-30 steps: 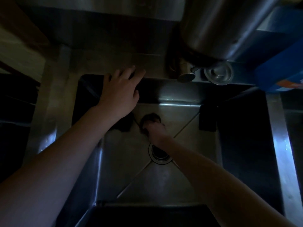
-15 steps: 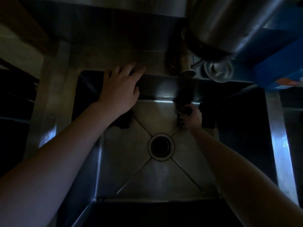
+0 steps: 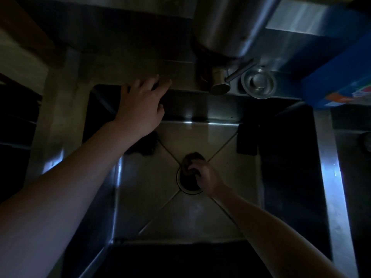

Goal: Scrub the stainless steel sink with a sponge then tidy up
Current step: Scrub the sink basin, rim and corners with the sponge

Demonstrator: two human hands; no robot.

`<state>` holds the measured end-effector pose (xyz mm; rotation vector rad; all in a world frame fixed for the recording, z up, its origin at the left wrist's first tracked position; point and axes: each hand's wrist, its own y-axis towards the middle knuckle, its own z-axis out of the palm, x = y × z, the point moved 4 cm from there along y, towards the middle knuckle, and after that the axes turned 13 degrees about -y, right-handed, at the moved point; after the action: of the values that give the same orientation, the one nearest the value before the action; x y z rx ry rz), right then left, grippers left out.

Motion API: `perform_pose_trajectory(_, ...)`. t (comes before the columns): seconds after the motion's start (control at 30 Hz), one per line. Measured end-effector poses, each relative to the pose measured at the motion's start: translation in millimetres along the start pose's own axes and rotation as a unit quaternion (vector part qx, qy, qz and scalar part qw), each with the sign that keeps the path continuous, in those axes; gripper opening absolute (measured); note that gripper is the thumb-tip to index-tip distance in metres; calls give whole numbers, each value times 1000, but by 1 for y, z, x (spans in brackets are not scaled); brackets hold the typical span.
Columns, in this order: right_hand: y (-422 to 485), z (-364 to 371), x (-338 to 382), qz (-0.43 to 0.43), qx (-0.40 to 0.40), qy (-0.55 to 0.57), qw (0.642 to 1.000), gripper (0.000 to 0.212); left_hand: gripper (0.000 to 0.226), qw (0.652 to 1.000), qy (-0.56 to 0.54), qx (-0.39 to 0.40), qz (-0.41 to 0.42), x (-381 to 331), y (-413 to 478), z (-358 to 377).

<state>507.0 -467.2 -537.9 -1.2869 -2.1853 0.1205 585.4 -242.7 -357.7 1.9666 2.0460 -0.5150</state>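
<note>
The scene is very dim. A square stainless steel sink (image 3: 152, 215) fills the middle of the head view, with a round drain (image 3: 187, 188) at its centre. My right hand (image 3: 206, 175) reaches down into the basin and grips a dark sponge (image 3: 191, 160) right over the far edge of the drain. My left hand (image 3: 140, 105) rests flat, fingers spread, on the sink's back left rim.
A faucet spout (image 3: 219, 85) and a round metal fitting (image 3: 259, 83) sit on the back ledge. A large steel vessel (image 3: 230, 25) looms above them. A blue box (image 3: 341, 77) stands at the right. A dark rectangular object (image 3: 248, 139) leans in the basin's back right corner.
My right hand has swept the sponge from the back right of the basin to the drain in the centre. My left hand stays on the back rim.
</note>
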Motion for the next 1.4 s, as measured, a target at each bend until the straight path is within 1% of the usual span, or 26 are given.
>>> perform_pose_trajectory(0.13,8,-27,-45,145,-31,55,987,33,59,1000,0,4,-5,-2,0,0)
perform_pose_trajectory(0.23,31,-56,-70,243,-114,72,961,34,59,1000,2,7,-5,-1,0,0)
perform_pose_trajectory(0.3,44,-67,-76,286,-134,80,945,34,58,1000,0,6,-8,0,0,1)
perform_pose_trajectory(0.33,48,-69,-73,288,-134,73,945,32,58,1000,-1,6,-9,0,1,1)
perform_pose_trajectory(0.37,49,-68,-68,277,-131,62,950,30,58,1000,-2,6,-10,0,1,1)
perform_pose_trajectory(0.43,42,-58,-53,227,-113,58,965,32,59,1000,0,8,-12,-1,1,1)
perform_pose_trajectory(0.53,24,-28,-26,145,-17,41,988,35,63,1000,10,17,-9,-2,-2,1)
perform_pose_trajectory(0.6,17,-14,-15,103,25,32,994,37,66,999,21,28,-3,-1,-8,1)
perform_pose_trajectory(0.63,18,-14,-13,99,27,33,994,38,67,999,28,30,1,0,-12,2)
perform_pose_trajectory(0.73,30,-26,-10,115,-1,50,992,36,65,999,35,22,4,3,-28,0)
perform_pose_trajectory(0.87,61,-36,-7,167,-27,51,984,36,62,999,26,7,-19,16,-57,-2)
perform_pose_trajectory(0.93,81,-38,3,136,-22,38,990,36,61,999,31,1,-36,24,-71,-4)
perform_pose_trajectory(1.0,100,-35,16,93,-8,-6,996,37,62,998,36,-7,-54,34,-85,-8)
perform_pose_trajectory(1.07,114,-29,27,70,4,-53,996,38,62,996,47,-13,-70,42,-97,-12)
perform_pose_trajectory(1.17,119,-21,40,35,24,-78,996,38,61,993,61,-13,-96,50,-114,-16)
perform_pose_trajectory(1.3,85,-11,50,-27,72,-88,993,32,60,991,64,-15,-119,52,-137,-15)
perform_pose_trajectory(1.4,42,7,55,-54,110,-78,989,35,59,987,63,-11,-148,53,-153,-14)
